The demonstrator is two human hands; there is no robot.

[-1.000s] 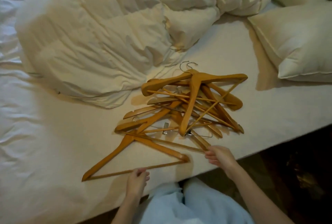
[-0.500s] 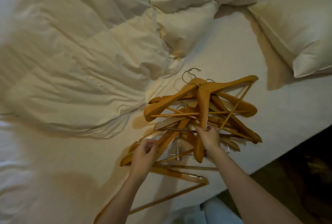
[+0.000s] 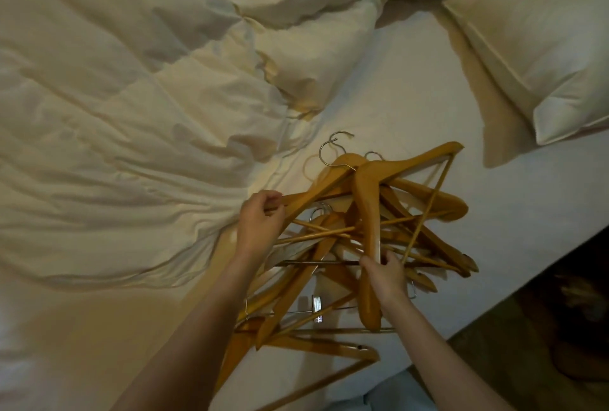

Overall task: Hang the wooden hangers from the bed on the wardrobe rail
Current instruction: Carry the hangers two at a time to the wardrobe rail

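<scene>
Wooden hangers (image 3: 362,239) lie tangled on the bed (image 3: 412,97) — left hand (image 3: 260,226) grasping one's arm, right hand (image 3: 385,274) grasping another; none appears hung yet — rail unseen.

A rumpled cream duvet (image 3: 138,107) covers the left and upper part of the view, bunched into deep folds and heaped highest along the top edge. To its right a white fitted sheet (image 3: 412,87) lies bare and fairly smooth, running down to the mattress edge at the lower right. A cream pillow (image 3: 540,38) with a flat stitched border rests at the upper right, its corner casting a shadow onto the sheet. Beyond the mattress edge, dark flooring (image 3: 560,328) fills the lower right corner, too dim for detail. Pale blue fabric (image 3: 398,394) shows at the bottom edge.
</scene>
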